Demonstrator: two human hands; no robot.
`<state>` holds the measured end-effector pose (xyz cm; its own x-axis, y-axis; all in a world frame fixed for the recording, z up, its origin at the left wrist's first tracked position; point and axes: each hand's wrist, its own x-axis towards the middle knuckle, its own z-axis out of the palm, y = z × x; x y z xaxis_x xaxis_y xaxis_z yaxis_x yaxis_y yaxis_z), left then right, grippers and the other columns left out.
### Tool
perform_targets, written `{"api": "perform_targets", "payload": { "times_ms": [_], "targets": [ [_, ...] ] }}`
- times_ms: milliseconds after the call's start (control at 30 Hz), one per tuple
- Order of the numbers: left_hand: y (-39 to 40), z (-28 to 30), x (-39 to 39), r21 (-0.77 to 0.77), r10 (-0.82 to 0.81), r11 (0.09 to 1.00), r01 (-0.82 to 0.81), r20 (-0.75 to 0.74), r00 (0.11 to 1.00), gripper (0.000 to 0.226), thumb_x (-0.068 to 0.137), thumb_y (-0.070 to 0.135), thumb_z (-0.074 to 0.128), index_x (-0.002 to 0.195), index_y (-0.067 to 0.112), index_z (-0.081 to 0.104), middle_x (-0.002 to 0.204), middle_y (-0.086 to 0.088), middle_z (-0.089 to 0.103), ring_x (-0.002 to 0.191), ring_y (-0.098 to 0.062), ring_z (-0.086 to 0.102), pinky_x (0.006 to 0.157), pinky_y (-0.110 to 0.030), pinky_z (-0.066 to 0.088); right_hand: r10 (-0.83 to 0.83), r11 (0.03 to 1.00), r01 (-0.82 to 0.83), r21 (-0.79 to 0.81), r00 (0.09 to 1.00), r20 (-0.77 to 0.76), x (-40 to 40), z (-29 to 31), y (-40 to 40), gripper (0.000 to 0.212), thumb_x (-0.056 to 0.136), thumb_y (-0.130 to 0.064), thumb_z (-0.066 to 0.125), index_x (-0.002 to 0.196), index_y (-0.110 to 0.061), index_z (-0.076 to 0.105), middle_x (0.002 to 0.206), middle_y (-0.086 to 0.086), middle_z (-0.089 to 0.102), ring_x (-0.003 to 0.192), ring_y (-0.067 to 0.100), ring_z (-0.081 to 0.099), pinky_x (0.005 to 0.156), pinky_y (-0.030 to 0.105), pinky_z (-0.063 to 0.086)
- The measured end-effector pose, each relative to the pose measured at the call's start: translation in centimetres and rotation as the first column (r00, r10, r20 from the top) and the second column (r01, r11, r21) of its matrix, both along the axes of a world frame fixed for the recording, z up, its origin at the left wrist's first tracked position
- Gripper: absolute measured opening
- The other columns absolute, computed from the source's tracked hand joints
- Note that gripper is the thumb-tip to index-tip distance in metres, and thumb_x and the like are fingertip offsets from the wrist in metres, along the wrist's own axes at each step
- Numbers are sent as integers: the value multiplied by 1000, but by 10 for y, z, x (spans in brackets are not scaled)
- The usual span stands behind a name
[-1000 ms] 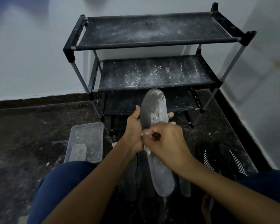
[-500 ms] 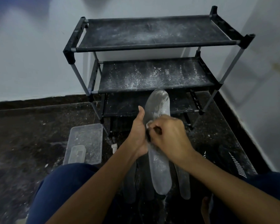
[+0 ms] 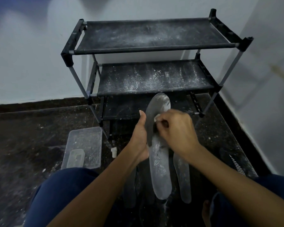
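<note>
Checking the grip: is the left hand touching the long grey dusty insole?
Touching. The head view shows the left hand curled round the left edge of the insole, thumb raised beside it.

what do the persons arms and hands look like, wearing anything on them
The left forearm and right forearm are bare up to the frame edge, with no sleeves in view. The left hand and right hand wear no gloves, and no ring, watch or bracelet shows. Under the arms, dark blue trousers cover the knees.
</note>
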<state>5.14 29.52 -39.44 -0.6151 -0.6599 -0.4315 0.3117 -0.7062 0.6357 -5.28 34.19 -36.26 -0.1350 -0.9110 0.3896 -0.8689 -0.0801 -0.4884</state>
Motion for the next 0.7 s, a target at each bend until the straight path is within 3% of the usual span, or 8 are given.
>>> {"api": "perform_targets", "payload": {
  "times_ms": [133, 267, 333, 400, 533, 633, 700],
  "targets": [
    [4, 1, -3, 35, -58, 998, 61, -80, 995, 82, 88, 73, 20, 106, 8, 66, 90, -16, 66, 72, -27, 63, 59, -36, 53, -117, 987, 123, -108, 991, 56, -20, 6, -16, 8, 78, -2, 68, 83, -7, 72, 83, 8, 67, 71, 18, 63, 67, 30, 54],
    [1, -1, 0, 0, -36, 999, 36, 10, 999, 74, 92, 66, 20, 108, 10, 65, 93, -13, 71, 80, -23, 70, 64, -31, 57, -22, 1000, 22, 16, 1000, 14, -2, 1, 4, 10, 79, -5, 67, 84, -11, 72, 88, 5, 67, 72, 15, 64, 69, 21, 51],
    [0, 0, 0, -25, -26, 999, 27, 38, 999, 72, 94, 63, 20, 108, 9, 65, 93, -12, 72, 81, -21, 71, 66, -29, 58, 40, 995, -40, 94, 999, -5, 5, -3, 12, 11, 81, -7, 64, 87, -10, 72, 88, 7, 66, 73, 18, 63, 70, 31, 55],
    [2, 3, 0, -41, -32, 999, 33, 21, 999, 71, 94, 62, 20, 106, 9, 65, 88, -12, 72, 76, -21, 70, 63, -29, 57, 21, 1000, -21, 21, 1000, -3, -2, -3, 7, 11, 79, -4, 65, 87, -9, 71, 83, 7, 65, 69, 19, 62, 65, 36, 55],
    [6, 7, -2, -22, -138, 990, 137, -68, 988, 80, 90, 70, 17, 107, 6, 62, 84, -12, 66, 65, -22, 61, 54, -32, 48, -77, 987, 84, -137, 995, 56, -24, 6, -15, 17, 80, 1, 66, 95, -6, 71, 85, 9, 67, 73, 18, 62, 68, 26, 52],
    [5, 7, 0, -37, -159, 987, 156, -81, 984, 81, 90, 71, 17, 109, 5, 61, 85, -13, 65, 64, -22, 59, 52, -31, 48, -74, 991, 80, -109, 996, 55, -23, 6, -13, 13, 80, 0, 66, 90, -6, 72, 87, 8, 68, 73, 16, 64, 69, 17, 47],
    [5, 7, 3, -26, -149, 989, 148, -76, 986, 78, 91, 69, 19, 105, 5, 61, 80, -13, 66, 61, -23, 62, 52, -31, 50, -71, 997, 72, -40, 997, 28, -16, 3, -4, 9, 81, -4, 66, 84, -8, 74, 86, 7, 68, 70, 15, 64, 68, 20, 51]
  ]
}}
